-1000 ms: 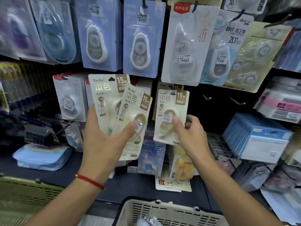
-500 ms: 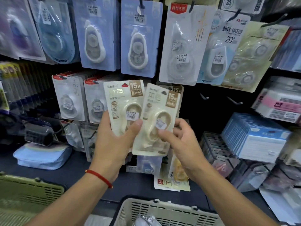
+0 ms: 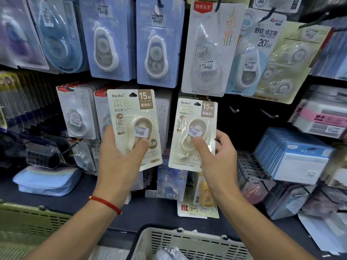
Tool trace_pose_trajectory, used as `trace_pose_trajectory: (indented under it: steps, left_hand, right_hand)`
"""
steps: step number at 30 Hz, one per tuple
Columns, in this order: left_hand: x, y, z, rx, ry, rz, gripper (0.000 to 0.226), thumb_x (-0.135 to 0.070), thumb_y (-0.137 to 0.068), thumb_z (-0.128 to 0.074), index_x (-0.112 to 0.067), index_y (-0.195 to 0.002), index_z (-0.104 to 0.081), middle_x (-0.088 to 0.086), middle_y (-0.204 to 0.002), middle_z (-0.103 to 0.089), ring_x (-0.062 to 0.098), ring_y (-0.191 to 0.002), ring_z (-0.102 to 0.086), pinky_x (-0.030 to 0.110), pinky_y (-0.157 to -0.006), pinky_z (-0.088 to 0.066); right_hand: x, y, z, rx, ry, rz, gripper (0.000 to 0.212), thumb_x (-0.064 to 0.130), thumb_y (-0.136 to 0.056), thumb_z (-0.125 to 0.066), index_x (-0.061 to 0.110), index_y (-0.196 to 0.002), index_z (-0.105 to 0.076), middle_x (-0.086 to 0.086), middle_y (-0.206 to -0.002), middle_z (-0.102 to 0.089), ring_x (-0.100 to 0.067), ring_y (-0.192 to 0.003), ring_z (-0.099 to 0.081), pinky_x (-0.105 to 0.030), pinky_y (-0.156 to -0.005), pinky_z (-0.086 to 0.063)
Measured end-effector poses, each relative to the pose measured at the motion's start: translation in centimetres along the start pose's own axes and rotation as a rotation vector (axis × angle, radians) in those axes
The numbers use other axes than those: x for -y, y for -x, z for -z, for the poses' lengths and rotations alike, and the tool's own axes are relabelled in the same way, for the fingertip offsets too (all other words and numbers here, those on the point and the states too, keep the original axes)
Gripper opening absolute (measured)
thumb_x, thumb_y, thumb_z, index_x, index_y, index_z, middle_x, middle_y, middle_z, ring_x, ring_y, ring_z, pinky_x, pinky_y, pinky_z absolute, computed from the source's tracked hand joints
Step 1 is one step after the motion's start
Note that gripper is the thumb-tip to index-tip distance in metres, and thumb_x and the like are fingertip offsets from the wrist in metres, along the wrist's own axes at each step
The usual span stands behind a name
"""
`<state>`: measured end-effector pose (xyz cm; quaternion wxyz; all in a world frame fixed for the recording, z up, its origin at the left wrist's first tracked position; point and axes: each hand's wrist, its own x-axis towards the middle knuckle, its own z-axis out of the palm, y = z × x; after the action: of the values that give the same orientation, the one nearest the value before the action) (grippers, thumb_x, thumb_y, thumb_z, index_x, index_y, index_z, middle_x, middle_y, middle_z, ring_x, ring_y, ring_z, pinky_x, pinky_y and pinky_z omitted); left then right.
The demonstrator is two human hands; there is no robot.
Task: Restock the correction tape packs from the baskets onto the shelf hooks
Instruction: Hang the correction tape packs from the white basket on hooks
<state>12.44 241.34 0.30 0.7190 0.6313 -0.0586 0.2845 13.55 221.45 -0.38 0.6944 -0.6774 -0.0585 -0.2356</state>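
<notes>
left hand (image 3: 120, 164) is gripping a cream pack (image 3: 134, 126) by its lower half, thumb pressing the blister from the front, fingers wrapped behind. the top stays free above the grip, so the hang hole is exposed and the card is standing upright facing the shelf.

right hand (image 3: 218, 158) is pinching a second cream pack (image 3: 193, 134) the same way: thumb on the blister front, fingers curled round the right edge. its hang hole is also clear above the grip. the two packs are apart, not overlapping.

up and right of the right-hand grip, two bare hooks (image 3: 234, 110) are sticking out of the dark panel. likely target: the right-hand pack is sitting closest to them, hole at roughly hook level. whether it is already on a hook, cannot tell.

below both grips, a white basket (image 3: 187, 239) is sitting with more wrapped stock inside; a green basket (image 3: 32, 220) is sitting down-left of the left wrist.

risk, my read: low grip means the card top can flex when pushed onto a hook.
</notes>
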Motion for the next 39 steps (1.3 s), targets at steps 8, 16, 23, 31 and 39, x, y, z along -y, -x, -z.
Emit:
trace_pose_trajectory:
  steps: [8,16,23,31,39]
  left_hand:
    - [0.1,0.1,0.1,0.028,0.026,0.009,0.038,-0.005,-0.093,-0.075,-0.030,-0.118,-0.061,-0.020,-0.109,-0.075,0.001,-0.099,-0.074,0.020,-0.072,-0.063]
    - [1.3,1.1,-1.6,0.227,0.021,0.180,0.043,-0.023,-0.080,-0.088,-0.029,-0.115,-0.063,-0.011,-0.106,-0.079,0.007,-0.099,-0.075,0.022,-0.076,-0.061]
    - [1.6,1.8,-2.9,0.381,-0.041,0.207,0.061,-0.001,-0.091,-0.076,-0.028,-0.142,-0.056,-0.001,-0.115,-0.075,0.011,-0.101,-0.074,0.023,-0.083,-0.061]
    - [1.8,1.8,-3.1,0.402,0.003,0.211,0.059,0.007,-0.090,-0.074,-0.030,-0.136,-0.064,0.001,-0.108,-0.076,0.026,-0.089,-0.077,0.035,-0.081,-0.065]
    - [2.5,0.3,-1.4,0.299,-0.709,-0.259,0.048,-0.001,-0.086,-0.073,-0.018,-0.131,-0.070,-0.001,-0.127,-0.066,0.022,-0.122,-0.060,0.033,-0.109,-0.045]
  right_hand:
    - [-0.3,-1.1,0.7,0.011,0.256,0.023,0.034,0.042,-0.098,-0.070,0.035,-0.131,-0.064,0.018,-0.109,-0.076,-0.001,-0.104,-0.071,-0.021,-0.081,-0.058]
    - [-1.2,-0.4,0.4,0.304,0.227,-0.040,0.026,0.049,-0.092,-0.073,0.038,-0.116,-0.071,0.023,-0.111,-0.075,0.002,-0.105,-0.069,-0.023,-0.087,-0.057]
    - [-0.7,-0.4,0.1,0.155,-0.025,-0.044,0.021,0.037,-0.091,-0.076,0.038,-0.111,-0.069,0.002,-0.112,-0.080,-0.017,-0.103,-0.078,-0.037,-0.082,-0.064]
    - [0.5,-1.0,0.8,0.019,-0.034,-0.059,0.030,0.043,-0.094,-0.077,0.025,-0.118,-0.070,0.000,-0.105,-0.081,-0.021,-0.095,-0.080,-0.049,-0.083,-0.065]
    - [-2.0,-1.1,2.3,0.100,0.990,0.385,0.061,0.039,-0.100,-0.062,0.022,-0.156,-0.043,0.003,-0.153,-0.045,-0.017,-0.144,-0.038,-0.039,-0.116,-0.039]
